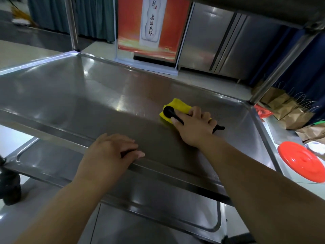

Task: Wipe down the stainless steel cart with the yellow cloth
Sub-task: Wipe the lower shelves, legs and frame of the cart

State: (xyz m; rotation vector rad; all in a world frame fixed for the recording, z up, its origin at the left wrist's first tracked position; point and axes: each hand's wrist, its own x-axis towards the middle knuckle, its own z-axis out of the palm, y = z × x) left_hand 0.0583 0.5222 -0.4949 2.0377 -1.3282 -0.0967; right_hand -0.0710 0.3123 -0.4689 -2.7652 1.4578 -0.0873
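The work surface is the middle shelf point(98, 103) of a stainless steel cart point(202, 189), a shallow tray with a raised rim, set on a pale tiled floor in what appears to be a commercial kitchen or dining area. Beyond the shelf stand a red-and-white poster stand point(149, 29) and a steel cabinet point(219, 39); a lower shelf of the cart is visible beneath the near rim

The right hand point(193, 125) is extended toward the far right part of the shelf and presses the yellow cloth point(177, 105) flat against the steel. Its fingers are curled over the cloth, holding it; most of the cloth lies under and just ahead of the fingers, with one folded edge projecting past the knuckles. A black strap-like item with a round disc point(168, 111) lies across this hand and the cloth; its purpose cannot be determined. The downward grip likely keeps the cloth bunched and in full contact with the metal during the stroke

The left hand point(109, 154) rests on the near rim, fingers lying relaxed over the edge, thumb side toward the shelf interior. It holds nothing. This placement probably steadies the wheeled cart against the wiping force and supports the forward reach

To the right of the right hand, off the cart, lie brown paper bags point(288, 110) and a red round lid point(302, 161). Wiping appears to be in progress; how much of the shelf is already done cannot be told
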